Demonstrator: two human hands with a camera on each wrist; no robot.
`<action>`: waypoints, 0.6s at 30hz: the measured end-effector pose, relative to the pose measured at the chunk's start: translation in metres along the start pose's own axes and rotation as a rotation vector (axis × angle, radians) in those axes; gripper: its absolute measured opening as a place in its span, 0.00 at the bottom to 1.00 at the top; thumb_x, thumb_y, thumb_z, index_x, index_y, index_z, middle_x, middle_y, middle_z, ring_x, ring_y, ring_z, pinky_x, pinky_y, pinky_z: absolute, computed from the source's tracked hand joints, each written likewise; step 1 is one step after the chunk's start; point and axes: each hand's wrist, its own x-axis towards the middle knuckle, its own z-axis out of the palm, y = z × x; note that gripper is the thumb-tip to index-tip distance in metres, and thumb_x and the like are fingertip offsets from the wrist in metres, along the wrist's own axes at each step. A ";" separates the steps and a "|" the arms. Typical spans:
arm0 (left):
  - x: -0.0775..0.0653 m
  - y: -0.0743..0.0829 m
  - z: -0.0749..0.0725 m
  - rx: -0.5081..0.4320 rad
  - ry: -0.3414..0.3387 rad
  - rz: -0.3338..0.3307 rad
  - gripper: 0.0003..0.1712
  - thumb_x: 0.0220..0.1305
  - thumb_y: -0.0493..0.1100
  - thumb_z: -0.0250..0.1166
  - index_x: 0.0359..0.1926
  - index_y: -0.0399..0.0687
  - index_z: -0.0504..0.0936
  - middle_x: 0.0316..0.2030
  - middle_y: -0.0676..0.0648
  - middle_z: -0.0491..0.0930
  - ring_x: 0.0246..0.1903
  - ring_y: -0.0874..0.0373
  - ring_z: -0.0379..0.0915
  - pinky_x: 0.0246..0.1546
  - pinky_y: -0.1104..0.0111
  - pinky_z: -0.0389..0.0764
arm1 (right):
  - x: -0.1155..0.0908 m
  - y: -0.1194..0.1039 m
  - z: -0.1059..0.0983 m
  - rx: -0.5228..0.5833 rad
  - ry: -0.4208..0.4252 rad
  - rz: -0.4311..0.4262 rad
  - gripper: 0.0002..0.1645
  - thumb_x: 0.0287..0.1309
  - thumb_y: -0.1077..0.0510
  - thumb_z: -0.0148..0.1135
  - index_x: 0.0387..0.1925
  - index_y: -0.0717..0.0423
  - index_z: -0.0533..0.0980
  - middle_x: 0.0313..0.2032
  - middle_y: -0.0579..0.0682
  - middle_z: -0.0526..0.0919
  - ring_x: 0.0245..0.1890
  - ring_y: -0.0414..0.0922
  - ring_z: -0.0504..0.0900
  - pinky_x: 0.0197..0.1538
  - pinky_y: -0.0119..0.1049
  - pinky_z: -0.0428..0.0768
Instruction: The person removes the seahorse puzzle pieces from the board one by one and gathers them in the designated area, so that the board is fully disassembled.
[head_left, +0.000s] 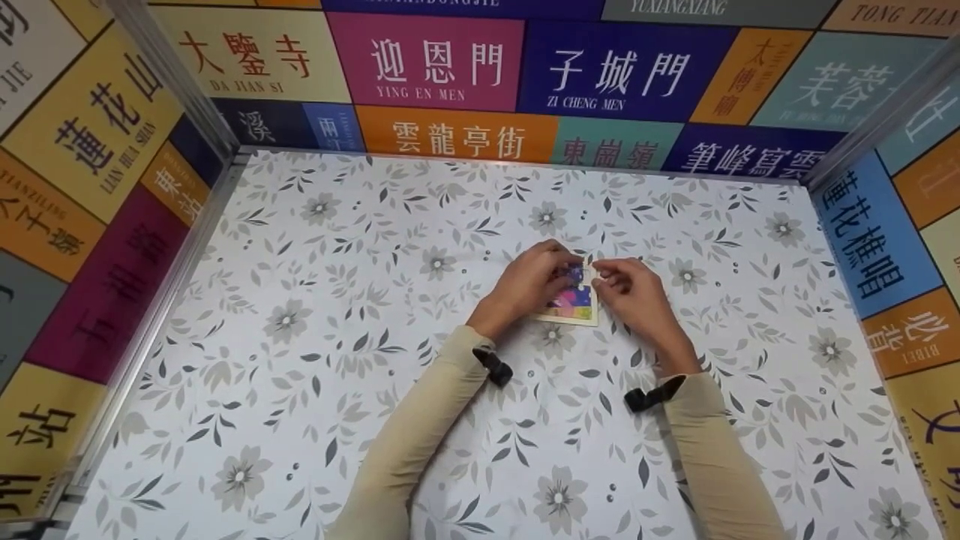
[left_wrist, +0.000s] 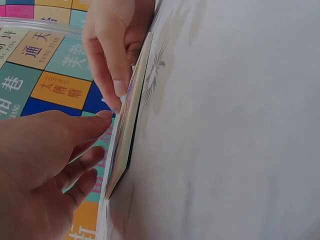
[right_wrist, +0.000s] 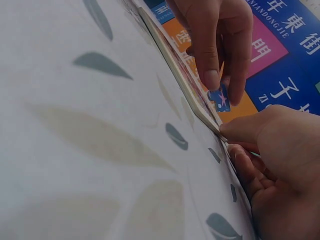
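Observation:
A small jigsaw puzzle (head_left: 570, 300) in a pale frame lies on the table, its printed picture blue, pink and yellow. Over its upper left part, my left hand (head_left: 531, 279) pinches a blue puzzle piece (right_wrist: 221, 99) with a pink shape between thumb and finger. The left hand's other fingers (left_wrist: 82, 185) are loosely bent. My right hand (head_left: 632, 295) grips the puzzle's right edge near the upper corner, fingers curled; in the right wrist view its thumb (right_wrist: 240, 127) sits right at the frame's corner. Part of the picture is hidden beneath the left hand.
The table (head_left: 315, 405) has a white cover printed with grey flowers and leaves. Upright panels (head_left: 442, 64) with coloured blocks of lettering stand along the back and both sides. Black straps (head_left: 493, 367) show at both sleeve cuffs.

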 end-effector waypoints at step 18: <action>-0.026 -0.029 -0.022 -0.104 0.033 -0.078 0.21 0.74 0.44 0.71 0.65 0.48 0.87 0.55 0.48 0.85 0.51 0.56 0.82 0.55 0.63 0.83 | -0.001 0.000 -0.001 -0.037 -0.021 -0.003 0.21 0.74 0.61 0.67 0.65 0.57 0.84 0.48 0.59 0.82 0.43 0.46 0.80 0.44 0.18 0.76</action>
